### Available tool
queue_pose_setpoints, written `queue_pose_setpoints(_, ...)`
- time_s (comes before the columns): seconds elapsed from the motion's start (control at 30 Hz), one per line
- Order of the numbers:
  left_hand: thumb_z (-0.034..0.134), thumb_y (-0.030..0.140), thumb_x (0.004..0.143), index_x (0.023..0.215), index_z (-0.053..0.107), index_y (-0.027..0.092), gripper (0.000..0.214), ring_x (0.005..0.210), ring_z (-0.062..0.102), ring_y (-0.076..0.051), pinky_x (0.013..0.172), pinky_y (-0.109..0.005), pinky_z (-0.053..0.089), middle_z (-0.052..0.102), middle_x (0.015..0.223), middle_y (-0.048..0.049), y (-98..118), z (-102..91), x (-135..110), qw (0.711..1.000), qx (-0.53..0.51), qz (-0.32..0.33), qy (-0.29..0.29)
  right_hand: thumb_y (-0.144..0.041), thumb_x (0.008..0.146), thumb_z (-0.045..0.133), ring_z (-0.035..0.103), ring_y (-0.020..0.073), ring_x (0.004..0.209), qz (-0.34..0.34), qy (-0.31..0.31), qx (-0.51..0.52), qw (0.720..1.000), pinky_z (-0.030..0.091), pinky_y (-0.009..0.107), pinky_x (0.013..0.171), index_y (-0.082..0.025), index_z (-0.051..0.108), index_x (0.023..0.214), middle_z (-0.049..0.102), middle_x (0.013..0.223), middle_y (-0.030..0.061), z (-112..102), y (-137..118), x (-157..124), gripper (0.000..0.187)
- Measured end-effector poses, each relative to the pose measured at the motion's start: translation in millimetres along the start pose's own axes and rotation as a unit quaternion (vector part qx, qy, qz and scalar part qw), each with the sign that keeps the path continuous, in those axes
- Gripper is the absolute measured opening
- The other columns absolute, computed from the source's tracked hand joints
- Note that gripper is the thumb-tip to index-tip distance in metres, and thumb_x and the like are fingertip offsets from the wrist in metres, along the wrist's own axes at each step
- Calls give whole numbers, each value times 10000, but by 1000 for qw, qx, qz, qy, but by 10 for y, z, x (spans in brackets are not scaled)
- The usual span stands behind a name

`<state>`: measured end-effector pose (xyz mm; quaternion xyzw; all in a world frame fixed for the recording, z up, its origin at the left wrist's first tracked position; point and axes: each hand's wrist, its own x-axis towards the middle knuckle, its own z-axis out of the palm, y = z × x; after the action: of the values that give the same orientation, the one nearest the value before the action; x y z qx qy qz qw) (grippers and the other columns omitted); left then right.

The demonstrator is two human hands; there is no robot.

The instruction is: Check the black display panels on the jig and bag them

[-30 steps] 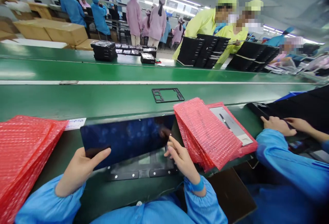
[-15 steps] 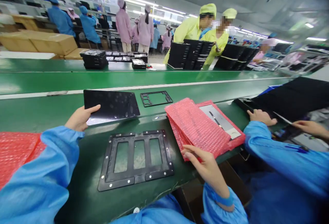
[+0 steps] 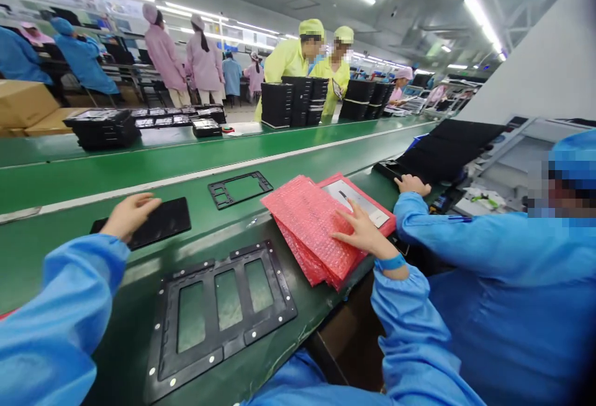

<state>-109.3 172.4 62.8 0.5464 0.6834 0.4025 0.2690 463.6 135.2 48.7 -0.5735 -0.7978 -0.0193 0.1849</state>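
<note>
My left hand [image 3: 128, 216] hung over the tablet [image 3: 165, 223], fingers loosely curled, with nothing I could see pinched between them; whether the tips brushed the screen, I couldn't tell. My right hand [image 3: 365, 231] was splayed over the red sleeves [image 3: 307, 223], clasping nothing.

I judged the tablet light enough for one hand, stiff, slick on its face and easy to crack or smear. The place to take it was by a short edge, thumb on the rim, clear of the glass. The sleeves I reckoned soft and nearly weightless where unfilled, best picked up by a corner.

The tablet lay flat on the belt [image 3: 326, 159], between my ten and eleven o'clock. Under my left hand, most of it showed toward three o'clock and a corner toward nine. From that hand, the studded frame [image 3: 210, 310] lay at five o'clock and the small frame [image 3: 244, 198] between two and three. From my right hand, the sleeves spread toward nine, with the pale panel [image 3: 338, 191] toward eleven, partly covered.
</note>
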Motion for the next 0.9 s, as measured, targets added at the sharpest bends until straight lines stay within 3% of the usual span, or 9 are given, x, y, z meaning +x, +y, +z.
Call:
queue_pose_setpoints(0.13,655,559,703,1231,557,197,647,1189,560,-306,860,-370,522,605,1283,-145,541,842,-364,984,-77,-6,-164,-747,686,586,377,409,1321,55,-91,-16,994,305,526,1087,-129,491,1369,377,1458,229,51,-6,143,927)
queue_pose_setpoints(0.2,680,521,714,1248,551,189,641,1202,555,-288,869,-350,518,582,1316,-163,795,1209,-617,940,-178,-41,-287,-778,676,563,433,405,1266,66,-87,-35,993,325,520,1065,-140,480,1379,452,1395,224,51,-26,165,953)
queue_pose_setpoints(0.27,644,524,752,1217,582,197,572,1106,625,-265,844,-351,531,625,1265,-147,998,1517,-841,910,-224,-40,-347,-772,665,582,471,390,1217,70,-73,-39,994,355,501,1041,-163,485,1375,481,1364,200,45,-46,173,941)
queue_pose_setpoints(0.37,535,533,835,1197,608,267,456,1094,638,-233,849,-350,532,626,1283,-83,1212,1891,-1066,868,-295,-30,-398,-729,665,631,483,374,1196,63,-68,-36,995,370,482,1030,-171,496,1368,488,1345,188,37,-89,186,908)
queue_pose_setpoints(0.5,576,509,829,1109,661,285,369,1186,578,-241,909,-358,515,662,1235,-31,1355,2237,-1214,806,-445,-54,-387,-707,632,682,478,358,1202,31,-56,-25,998,348,477,1055,-168,535,1331,506,1312,180,54,-242,169,895)
queue_pose_setpoints(0.57,589,490,824,1093,669,259,363,1226,540,-255,919,-363,505,669,1224,-22,1354,2316,-1259,784,-491,-67,-374,-714,620,687,483,358,1195,8,-49,-8,999,357,486,1049,-167,544,1320,514,1295,179,82,-377,122,899)
queue_pose_setpoints(0.7,613,449,810,1033,689,234,318,1213,544,-300,885,-400,531,665,1230,-40,1222,2236,-1308,785,-502,-98,-349,-708,679,643,471,369,1208,-17,-24,44,999,375,524,1026,-182,543,1316,511,1287,193,135,-724,-50,832)
queue_pose_setpoints(0.83,666,397,785,1013,690,236,280,1182,572,-312,911,-414,544,681,1200,-62,1071,1805,-1409,791,-503,-143,-316,-586,785,629,457,327,1236,-28,-9,200,979,353,502,1059,-230,533,1318,510,1327,145,121,-1070,-238,648)
queue_pose_setpoints(0.9,676,394,785,1063,673,222,327,1160,588,-314,927,-411,542,696,1169,-76,1023,1493,-1538,794,-501,-173,-299,-502,840,604,461,279,1252,6,11,339,941,350,465,1074,-266,476,1359,514,1341,107,111,-1235,-307,584)
